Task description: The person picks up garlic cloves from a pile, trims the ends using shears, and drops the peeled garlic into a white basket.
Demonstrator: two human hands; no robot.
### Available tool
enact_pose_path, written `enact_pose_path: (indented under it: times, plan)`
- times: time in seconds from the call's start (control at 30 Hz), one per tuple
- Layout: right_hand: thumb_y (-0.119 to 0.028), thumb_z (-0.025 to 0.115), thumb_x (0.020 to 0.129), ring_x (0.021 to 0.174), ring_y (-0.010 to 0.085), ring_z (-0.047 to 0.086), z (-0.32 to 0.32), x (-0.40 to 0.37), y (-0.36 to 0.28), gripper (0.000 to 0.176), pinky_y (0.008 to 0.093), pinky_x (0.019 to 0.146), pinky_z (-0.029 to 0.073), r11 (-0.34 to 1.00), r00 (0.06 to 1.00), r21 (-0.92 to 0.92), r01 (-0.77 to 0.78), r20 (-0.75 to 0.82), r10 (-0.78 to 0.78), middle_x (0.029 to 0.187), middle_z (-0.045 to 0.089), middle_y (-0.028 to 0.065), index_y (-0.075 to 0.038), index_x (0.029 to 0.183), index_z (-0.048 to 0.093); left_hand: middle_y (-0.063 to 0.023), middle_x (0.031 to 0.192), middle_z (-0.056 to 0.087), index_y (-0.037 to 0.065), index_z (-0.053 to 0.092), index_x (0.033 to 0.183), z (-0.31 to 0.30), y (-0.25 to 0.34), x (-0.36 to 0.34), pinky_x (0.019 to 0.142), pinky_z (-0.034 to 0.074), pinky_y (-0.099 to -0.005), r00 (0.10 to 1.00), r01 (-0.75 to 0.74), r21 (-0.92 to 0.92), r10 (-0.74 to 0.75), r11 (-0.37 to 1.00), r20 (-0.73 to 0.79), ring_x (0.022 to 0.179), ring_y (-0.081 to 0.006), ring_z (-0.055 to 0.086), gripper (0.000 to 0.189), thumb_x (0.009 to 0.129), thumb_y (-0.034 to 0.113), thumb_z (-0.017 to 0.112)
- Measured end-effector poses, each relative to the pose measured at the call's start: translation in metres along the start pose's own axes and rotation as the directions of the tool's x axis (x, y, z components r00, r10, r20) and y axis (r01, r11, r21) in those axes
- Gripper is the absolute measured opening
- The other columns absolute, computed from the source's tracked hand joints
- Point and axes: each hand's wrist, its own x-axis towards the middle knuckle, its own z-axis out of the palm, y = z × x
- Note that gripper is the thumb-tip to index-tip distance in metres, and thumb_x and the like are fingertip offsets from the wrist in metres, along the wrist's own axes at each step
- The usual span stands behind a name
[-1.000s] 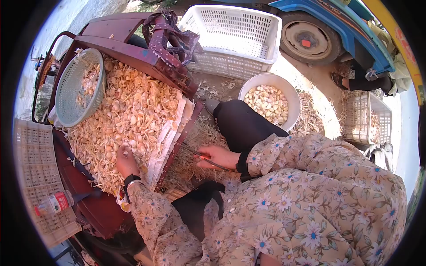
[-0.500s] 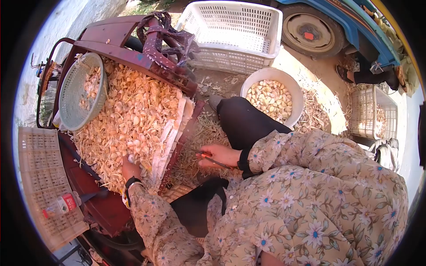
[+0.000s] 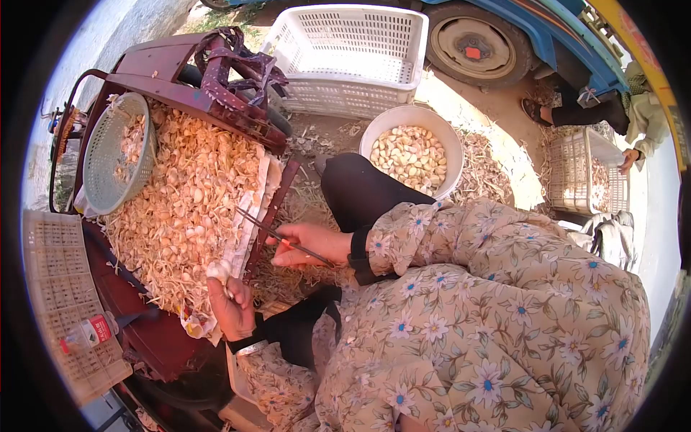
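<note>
My left hand (image 3: 232,306) is closed on a pale garlic bulb (image 3: 219,271), held between thumb and fingers at the near edge of the garlic heap. In my right hand (image 3: 313,243) is a long, thin, dark tool (image 3: 260,225) with an orange part; its exact kind is hard to make out. Its tip points up and left toward the heap, apart from the bulb. The heap of garlic and loose skins (image 3: 180,201) fills a dark red cart bed (image 3: 270,209) lined with white sacking. Beyond my knee, a white bucket (image 3: 458,155) holds peeled-looking cloves.
A green colander (image 3: 93,169) leans on the heap. A white crate (image 3: 345,97) stands beyond, near a blue vehicle's wheel (image 3: 475,47). Another crate (image 3: 568,169) is at right, with another person's hand (image 3: 630,160) on it. A bottle (image 3: 90,333) lies on the left crate (image 3: 54,266).
My left hand has come out of the heap toward me, raising a garlic bulb. My right hand and its tool have moved left. Another person's hand has appeared at the right crate.
</note>
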Motion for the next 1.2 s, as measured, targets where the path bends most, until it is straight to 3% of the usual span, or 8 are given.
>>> enact_pose_path:
  times: [0.1, 0.2, 0.4, 0.47, 0.73, 0.83, 0.93, 1.2]
  plan:
    - [-0.013, 0.07, 0.075, 0.079, 0.0087, 0.052, 0.013, 0.007, -0.007, 0.051, 0.022, 0.07, 0.044, 0.988, 0.987, 0.034, 0.151, 0.047, -0.153, 0.088, 0.055, 0.0037, -0.001, 0.115, 0.043, 0.0017, 0.058, 0.039, 0.008, 0.044, 0.113, 0.045, -0.024, -0.036, 0.037, 0.025, -0.0162, 0.991, 0.129, -0.092, -0.125, 0.987, 0.047, 0.043, -0.0054, 0.033, 0.038, 0.09, 0.039, 0.043]
    - [-0.005, 0.07, 0.072, 0.081, 0.0092, 0.052, 0.02, -0.001, -0.012, 0.052, 0.0226, 0.071, 0.044, 0.971, 0.984, -0.157, 0.18, 0.043, -0.175, 0.089, 0.056, 0.0044, 0.0, 0.115, 0.042, 0.0019, 0.06, 0.04, 0.009, 0.041, 0.116, 0.059, -0.044, -0.054, 0.037, 0.025, -0.016, 0.985, 0.137, -0.105, -0.124, 0.985, 0.119, 0.044, -0.0046, 0.033, 0.037, 0.092, 0.037, 0.04]
    - [-0.003, 0.068, 0.073, 0.077, 0.0077, 0.051, 0.016, -0.024, -0.015, 0.046, 0.0227, 0.068, 0.044, 0.998, 0.99, -0.019, 0.061, 0.13, -0.058, 0.083, 0.055, 0.0019, 0.001, 0.112, 0.044, 0.0006, 0.065, 0.044, 0.007, 0.04, 0.121, 0.068, -0.059, -0.072, 0.04, 0.027, -0.0158, 0.999, 0.013, 0.117, -0.017, 0.993, 0.035, 0.047, -0.0046, 0.036, 0.039, 0.092, 0.032, 0.042]
    - [-0.003, 0.069, 0.073, 0.075, 0.0066, 0.051, 0.012, -0.032, -0.026, 0.045, 0.0222, 0.067, 0.044, 0.992, 0.983, -0.124, 0.018, 0.182, 0.004, 0.081, 0.054, 0.0012, 0.001, 0.111, 0.044, -0.0041, 0.084, 0.056, 0.001, 0.046, 0.116, 0.064, -0.058, -0.077, 0.041, 0.029, -0.0154, 1.0, -0.02, 0.155, 0.02, 0.988, 0.0, 0.051, -0.0045, 0.041, 0.031, 0.09, 0.018, 0.048]
    - [-0.01, 0.069, 0.075, 0.07, 0.0057, 0.048, 0.019, -0.059, -0.051, 0.039, 0.0213, 0.059, 0.042, 0.954, 0.942, -0.297, -0.048, 0.305, 0.143, 0.079, 0.052, -0.0006, 0.0, 0.107, 0.047, -0.0044, 0.078, 0.055, 0.0, 0.051, 0.1, 0.07, -0.054, -0.105, 0.041, 0.03, -0.0159, 0.999, 0.019, 0.229, -0.025, 0.973, 0.021, 0.05, -0.0049, 0.041, 0.019, 0.082, 0.007, 0.052]
    - [-0.016, 0.069, 0.076, 0.069, 0.0079, 0.048, 0.019, -0.061, -0.046, 0.037, 0.0234, 0.059, 0.042, 0.952, 0.957, -0.304, -0.015, 0.272, 0.101, 0.077, 0.053, 0.0017, 0.001, 0.103, 0.049, -0.0038, 0.078, 0.054, 0.003, 0.047, 0.099, 0.078, -0.053, -0.108, 0.04, 0.03, -0.0164, 0.994, 0.109, 0.133, -0.11, 0.985, -0.002, 0.049, -0.0057, 0.041, 0.022, 0.083, 0.014, 0.057]
    - [-0.025, 0.066, 0.078, 0.067, 0.0106, 0.049, 0.022, -0.064, -0.054, 0.036, 0.0264, 0.059, 0.042, 0.84, 0.947, -0.533, 0.107, 0.312, 0.078, 0.073, 0.054, 0.0043, 0.001, 0.098, 0.052, -0.0046, 0.078, 0.053, 0.006, 0.044, 0.098, 0.077, -0.06, -0.115, 0.039, 0.029, -0.0173, 0.979, 0.165, 0.03, -0.168, 0.986, 0.115, 0.048, -0.0067, 0.041, 0.028, 0.083, 0.023, 0.06]
    - [-0.03, 0.064, 0.078, 0.066, 0.0167, 0.056, 0.034, -0.067, -0.047, 0.034, 0.0304, 0.059, 0.044, 0.798, 0.961, -0.564, 0.212, 0.269, -0.065, 0.073, 0.059, 0.0092, 0.0, 0.092, 0.055, -0.008, 0.078, 0.053, 0.007, 0.042, 0.095, 0.076, -0.071, -0.124, 0.038, 0.03, -0.0168, 0.985, 0.125, -0.044, -0.118, 0.991, 0.128, 0.047, -0.007, 0.041, 0.035, 0.081, 0.033, 0.062]
